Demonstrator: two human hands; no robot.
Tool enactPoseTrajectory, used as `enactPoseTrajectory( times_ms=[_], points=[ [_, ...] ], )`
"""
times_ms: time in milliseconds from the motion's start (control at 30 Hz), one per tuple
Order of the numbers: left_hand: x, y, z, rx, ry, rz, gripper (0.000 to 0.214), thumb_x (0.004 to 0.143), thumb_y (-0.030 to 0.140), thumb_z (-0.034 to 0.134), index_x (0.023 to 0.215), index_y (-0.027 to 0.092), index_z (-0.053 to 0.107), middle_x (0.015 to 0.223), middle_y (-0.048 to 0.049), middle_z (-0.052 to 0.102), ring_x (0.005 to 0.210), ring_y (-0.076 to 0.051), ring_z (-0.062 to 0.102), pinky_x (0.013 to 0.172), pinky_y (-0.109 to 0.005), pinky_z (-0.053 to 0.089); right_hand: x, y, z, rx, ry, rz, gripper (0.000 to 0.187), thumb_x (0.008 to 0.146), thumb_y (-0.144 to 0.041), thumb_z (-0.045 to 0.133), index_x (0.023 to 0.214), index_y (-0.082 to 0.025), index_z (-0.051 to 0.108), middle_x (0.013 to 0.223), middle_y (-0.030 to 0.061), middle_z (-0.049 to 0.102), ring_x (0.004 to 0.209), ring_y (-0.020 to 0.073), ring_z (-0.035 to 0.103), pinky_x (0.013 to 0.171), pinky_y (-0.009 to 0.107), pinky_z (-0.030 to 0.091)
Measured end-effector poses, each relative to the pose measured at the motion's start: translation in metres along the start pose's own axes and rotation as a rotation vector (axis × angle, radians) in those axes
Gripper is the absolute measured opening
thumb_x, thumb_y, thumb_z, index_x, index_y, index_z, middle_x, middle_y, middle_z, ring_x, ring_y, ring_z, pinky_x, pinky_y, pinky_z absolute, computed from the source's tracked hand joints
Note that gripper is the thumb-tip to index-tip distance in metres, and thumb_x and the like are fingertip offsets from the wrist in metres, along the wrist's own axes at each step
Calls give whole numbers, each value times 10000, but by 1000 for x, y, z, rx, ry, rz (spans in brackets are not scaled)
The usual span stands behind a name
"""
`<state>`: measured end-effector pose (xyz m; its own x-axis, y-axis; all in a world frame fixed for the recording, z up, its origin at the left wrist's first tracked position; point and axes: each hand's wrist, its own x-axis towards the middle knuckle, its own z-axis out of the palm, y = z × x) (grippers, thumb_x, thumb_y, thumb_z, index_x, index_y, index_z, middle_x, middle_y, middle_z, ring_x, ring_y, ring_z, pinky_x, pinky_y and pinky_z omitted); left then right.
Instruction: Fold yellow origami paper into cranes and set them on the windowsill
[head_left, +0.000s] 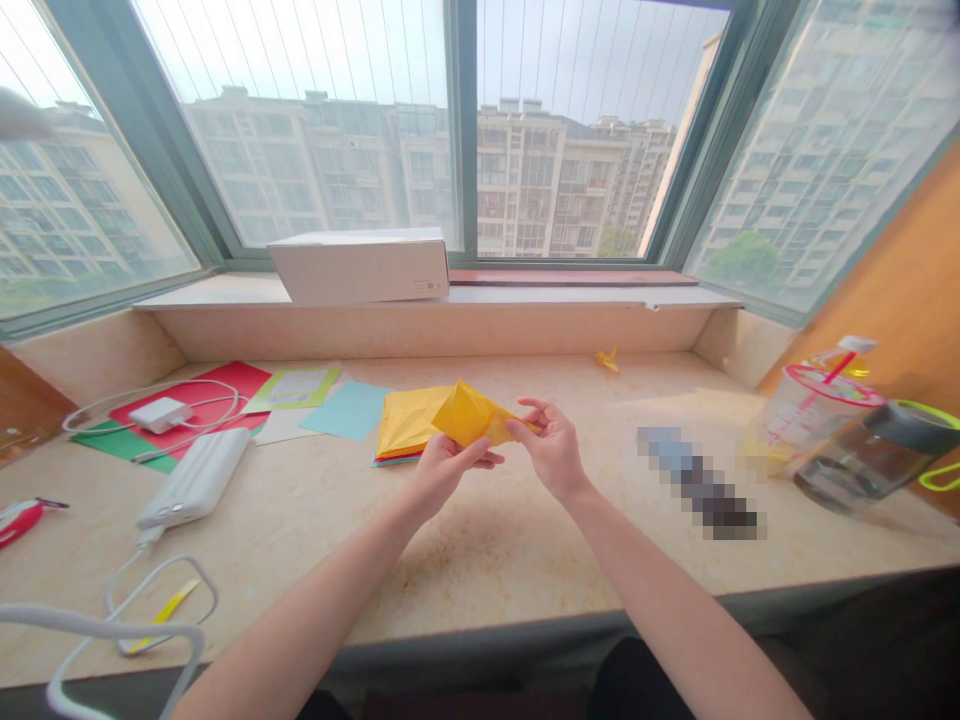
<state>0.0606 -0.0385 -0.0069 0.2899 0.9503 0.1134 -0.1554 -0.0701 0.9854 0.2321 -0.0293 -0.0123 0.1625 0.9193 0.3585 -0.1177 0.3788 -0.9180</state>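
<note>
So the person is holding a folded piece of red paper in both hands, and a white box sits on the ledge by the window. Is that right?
Not quite: the folded paper in the left hand and right hand is yellow, not red, as the head view shows. The white box does sit on the ledge by the window.

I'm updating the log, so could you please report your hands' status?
Left hand, right hand: both gripping. Yellow paper: folded, held between them. Paper stack close behind, seemingly not blocking.

Your left: power bank, charger | facing you: white box on sill | your right: cup beside bottle
</note>
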Motion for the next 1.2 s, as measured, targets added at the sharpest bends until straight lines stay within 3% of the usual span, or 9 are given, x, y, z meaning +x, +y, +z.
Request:
enactPoseTrajectory(
  times_ms=[133,267,433,600,667,767,900,1000,1200],
  points=[
    [4,-3,-2,-6,77,11,338,768,389,732,970,123,680,872,-100,733,730,-228,706,711,-352,570,0,-4,-1,-5,-46,31,434,739,-445,740,1077,-191,644,753,12,703,671,166,660,630,296,537],
    [7,-3,-4,-1,121,17,333,761,381,732,975,130,683,875,-96,734,712,-218,698,675,-332,561,2,-7,-3,-37,-85,89,395,746,-507,715,946,-166,703,801,67,753,690,202,696,644,336,552],
    [5,2,-4,-3,114,2,343,774,399,713,979,126,686,898,-102,733,637,-189,687,585,-284,521,3,-2,-3,-35,-92,86,376,752,-538,703,846,-174,705,766,66,757,691,220,718,635,343,557],
    [5,6,-9,13,118,20,364,785,430,692,962,113,675,917,-120,733,596,-171,678,538,-256,494,2,-1,-5,-33,-166,119,440,762,-534,698,997,-162,693,740,63,755,641,208,717,601,314,528],
    [5,8,-11,34,125,33,365,788,440,685,945,112,667,889,-118,734,582,-168,676,523,-249,490,2,-2,-6,-62,-204,131,436,759,-512,710,1017,-161,695,710,51,749,599,192,699,584,303,512],
    [5,10,-14,74,133,46,330,792,434,685,888,121,645,760,-81,723,533,-159,662,489,-236,478,1,-1,-7,-100,-236,130,347,748,-480,726,899,-167,715,747,55,755,615,185,689,612,308,514],
    [3,10,-12,86,112,49,323,809,444,667,745,138,588,509,-5,616,402,-131,584,419,-223,432,0,3,-7,-222,-212,35,287,810,-459,662,842,-176,701,769,60,752,701,206,700,668,324,518],
    [2,9,-11,34,83,46,332,800,442,677,730,126,604,586,-30,653,422,-127,594,429,-227,440,0,7,-9,-422,-186,-95,231,856,-411,608,870,-200,701,850,55,752,796,219,695,708,330,510],
    [3,5,-17,-120,-5,63,388,789,390,676,1073,126,684,811,-87,734,599,-173,672,523,-251,481,2,13,-13,-621,-217,-259,183,881,-329,563,944,-211,688,989,62,731,968,235,656,870,388,485]
  ],
)
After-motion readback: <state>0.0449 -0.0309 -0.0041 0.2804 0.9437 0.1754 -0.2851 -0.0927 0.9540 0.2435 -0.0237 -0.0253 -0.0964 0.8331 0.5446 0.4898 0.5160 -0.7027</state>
